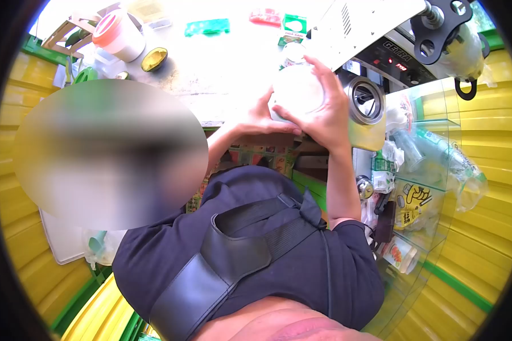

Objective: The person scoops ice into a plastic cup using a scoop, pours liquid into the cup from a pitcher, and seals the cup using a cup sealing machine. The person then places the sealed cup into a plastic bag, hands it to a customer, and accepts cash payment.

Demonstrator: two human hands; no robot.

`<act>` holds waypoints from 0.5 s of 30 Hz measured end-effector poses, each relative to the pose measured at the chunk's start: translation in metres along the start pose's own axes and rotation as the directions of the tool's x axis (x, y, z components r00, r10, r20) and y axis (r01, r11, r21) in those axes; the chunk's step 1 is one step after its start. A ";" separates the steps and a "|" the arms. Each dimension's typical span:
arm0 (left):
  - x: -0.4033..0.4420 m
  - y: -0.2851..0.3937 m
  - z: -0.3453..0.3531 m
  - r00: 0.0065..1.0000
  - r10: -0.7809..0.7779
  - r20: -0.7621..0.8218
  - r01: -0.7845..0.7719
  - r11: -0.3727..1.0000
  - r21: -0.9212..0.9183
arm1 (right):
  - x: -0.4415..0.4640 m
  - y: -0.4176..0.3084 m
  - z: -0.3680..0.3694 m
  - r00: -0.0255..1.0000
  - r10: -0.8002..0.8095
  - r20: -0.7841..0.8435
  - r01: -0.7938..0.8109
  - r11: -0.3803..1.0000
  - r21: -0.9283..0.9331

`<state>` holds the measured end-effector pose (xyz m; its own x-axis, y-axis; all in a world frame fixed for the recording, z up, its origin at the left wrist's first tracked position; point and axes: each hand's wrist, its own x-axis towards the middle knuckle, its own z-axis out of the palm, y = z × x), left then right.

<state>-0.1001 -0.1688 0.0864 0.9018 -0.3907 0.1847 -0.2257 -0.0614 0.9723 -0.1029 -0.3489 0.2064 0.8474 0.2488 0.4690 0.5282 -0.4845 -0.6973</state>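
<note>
Counter [224, 79] — avocado [154, 59] near bucket [121, 40]; hands [329, 113] round tub [297, 90], perhaps.

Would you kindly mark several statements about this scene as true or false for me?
1. The left hand and right hand are around a pale object. True.
2. The tub at the upper left has a blue lid. False: its lid is orange-red.
3. The avocado-like half lies with its yellow inside showing. True.
4. The machine marked GETRA is on the person's left. False: it is on the right.
5. The person's shirt is dark. True.
</note>
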 end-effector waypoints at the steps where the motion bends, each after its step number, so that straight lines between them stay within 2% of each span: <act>1: -0.001 -0.018 -0.005 0.988 -0.119 0.097 0.122 0.992 -0.031 | -0.001 0.002 0.012 0.999 -0.014 0.032 0.014 1.000 -0.010; 2: -0.003 -0.021 -0.008 0.982 -0.134 0.134 0.173 0.926 -0.335 | -0.002 0.003 0.022 0.998 0.025 0.065 -0.023 1.000 -0.021; 3: -0.005 -0.025 -0.011 0.974 -0.150 0.171 0.224 0.767 -0.602 | -0.004 0.004 0.031 0.998 0.037 0.057 -0.036 0.999 -0.021; 4: -0.006 -0.079 -0.018 0.982 -0.145 0.120 0.179 0.912 -0.368 | -0.005 0.005 0.039 0.994 0.061 0.091 -0.058 0.998 -0.041; 5: -0.007 -0.070 -0.023 0.982 -0.164 0.090 0.181 0.952 -0.247 | -0.006 0.008 0.046 0.989 0.086 0.124 -0.079 0.995 -0.061; 6: -0.008 -0.060 -0.028 0.981 -0.182 0.060 0.188 0.975 -0.120 | -0.009 0.013 0.052 0.966 0.182 0.185 -0.190 0.981 0.028; 7: -0.009 -0.050 -0.033 0.979 -0.201 0.030 0.201 0.980 0.006 | -0.014 0.014 0.056 0.965 0.197 0.172 -0.204 0.979 0.028; 9: -0.004 -0.038 -0.039 0.965 -0.261 0.016 0.261 0.965 0.015 | -0.021 0.013 0.060 0.989 0.054 0.140 -0.042 0.995 -0.092; 10: -0.003 -0.026 -0.037 0.973 -0.227 -0.048 0.230 0.969 0.085 | -0.026 0.008 0.057 0.985 0.078 0.155 -0.049 0.982 -0.181; 11: 0.000 -0.029 -0.037 0.974 -0.227 -0.023 0.228 0.970 0.088 | -0.034 0.006 0.054 0.986 0.095 0.137 -0.068 0.980 -0.189; 13: 0.009 -0.036 -0.038 0.981 -0.175 -0.081 0.181 0.981 0.068 | -0.047 0.005 0.044 0.989 0.119 0.090 -0.104 0.983 -0.151; 14: 0.014 -0.042 -0.039 0.974 -0.203 -0.103 0.217 0.965 0.147 | -0.054 0.006 0.040 0.996 0.091 0.026 -0.085 0.983 -0.164; 15: 0.019 -0.049 -0.041 0.978 -0.198 -0.069 0.206 0.968 0.146 | -0.064 0.010 0.035 0.994 0.110 0.002 -0.107 0.978 -0.180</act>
<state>-0.0569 -0.1360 0.0486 0.9518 -0.3066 -0.0019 -0.0862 -0.2737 0.9579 -0.1499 -0.3402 0.1508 0.9003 0.1956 0.3889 0.4156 -0.6517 -0.6345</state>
